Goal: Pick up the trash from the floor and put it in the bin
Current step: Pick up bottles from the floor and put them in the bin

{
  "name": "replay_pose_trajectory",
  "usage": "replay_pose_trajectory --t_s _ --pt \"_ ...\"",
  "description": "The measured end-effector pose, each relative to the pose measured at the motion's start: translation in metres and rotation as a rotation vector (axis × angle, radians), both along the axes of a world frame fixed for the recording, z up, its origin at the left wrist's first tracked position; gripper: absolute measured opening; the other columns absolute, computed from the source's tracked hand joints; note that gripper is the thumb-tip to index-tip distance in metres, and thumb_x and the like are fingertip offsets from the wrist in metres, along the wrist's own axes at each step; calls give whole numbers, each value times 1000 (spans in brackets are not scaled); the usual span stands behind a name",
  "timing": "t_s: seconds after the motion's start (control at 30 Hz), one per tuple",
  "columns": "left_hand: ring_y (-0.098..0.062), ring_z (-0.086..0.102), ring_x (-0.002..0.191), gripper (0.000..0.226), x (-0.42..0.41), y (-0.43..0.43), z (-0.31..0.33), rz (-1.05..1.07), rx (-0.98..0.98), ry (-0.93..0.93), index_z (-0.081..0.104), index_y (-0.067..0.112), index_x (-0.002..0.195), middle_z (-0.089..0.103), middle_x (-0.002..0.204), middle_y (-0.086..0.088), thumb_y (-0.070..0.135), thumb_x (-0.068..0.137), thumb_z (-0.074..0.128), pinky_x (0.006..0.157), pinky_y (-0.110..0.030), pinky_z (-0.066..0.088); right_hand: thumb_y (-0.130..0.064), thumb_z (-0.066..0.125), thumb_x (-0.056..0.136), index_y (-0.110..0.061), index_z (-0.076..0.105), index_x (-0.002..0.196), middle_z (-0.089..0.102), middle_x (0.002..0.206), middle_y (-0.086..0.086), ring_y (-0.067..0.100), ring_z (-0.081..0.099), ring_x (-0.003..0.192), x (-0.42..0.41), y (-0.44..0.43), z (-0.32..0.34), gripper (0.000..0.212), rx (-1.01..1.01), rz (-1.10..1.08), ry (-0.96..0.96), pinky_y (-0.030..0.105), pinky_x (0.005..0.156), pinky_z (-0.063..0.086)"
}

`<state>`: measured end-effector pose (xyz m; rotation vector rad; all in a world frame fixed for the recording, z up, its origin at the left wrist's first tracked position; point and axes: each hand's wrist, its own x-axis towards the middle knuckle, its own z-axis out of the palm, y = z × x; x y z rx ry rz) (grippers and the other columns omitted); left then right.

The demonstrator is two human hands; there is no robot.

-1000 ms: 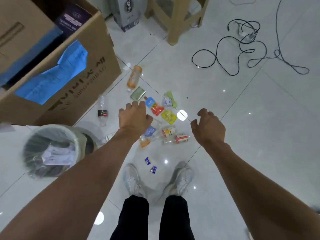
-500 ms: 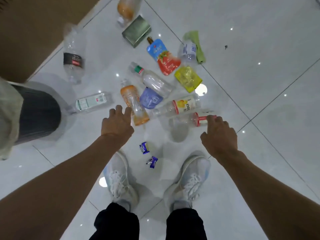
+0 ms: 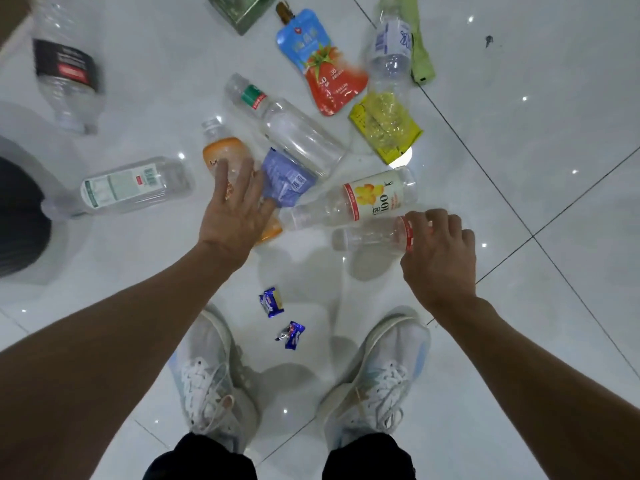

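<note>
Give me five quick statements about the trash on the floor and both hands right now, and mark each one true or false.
1. The right hand grips a clear plastic bottle with a red band. True.
2. The left hand is spread open over the orange-labelled plastic bottle. True.
3. Two small blue candy wrappers lie between the white shoes. True.
4. The red and blue spouted drink pouch is in the left hand. False: it lies on the floor, untouched.
5. The yellow crinkled packet sits inside the bin. False: it is on the tiles.
</note>
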<state>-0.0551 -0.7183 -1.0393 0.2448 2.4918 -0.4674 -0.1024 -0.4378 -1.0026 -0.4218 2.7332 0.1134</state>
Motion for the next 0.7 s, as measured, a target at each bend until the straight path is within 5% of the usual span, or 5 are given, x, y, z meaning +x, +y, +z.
replay_pose_trajectory --t_s 0.07,0.2,0.47,0.7 --pt "-39 6 146 50 -4 -6 0 17 26 9 29 16 149 15 158 -19 28 101 32 117 -61 0 -13 48 92 -9 55 114 56 111 13 35 52 99 -6 2 -10 24 4 49 54 45 80 40" --pt "-41 30 133 64 -8 -10 8 -18 27 -34 26 15 142 37 135 -20 29 88 58 114 -66 8 -12 63 77 -13 48 121 52 118 10 32 47 111 -17 -1 -23 46 143 108 -109 46 97 34" --pt "-38 39 122 70 -5 -8 21 94 110 15 32 19 134 43 125 -17 40 76 67 114 -64 9 -14 70 66 -17 30 134 43 120 11 30 44 112 -18 -16 -27 79 357 214 -189 57 108 27" --pt "-35 40 121 71 4 -5 37 191 121 5 28 20 138 41 127 -16 40 80 63 114 -62 15 -20 64 77 -13 45 123 47 108 16 33 46 98 11 -40 -7 50 88 28 -217 45 75 47"
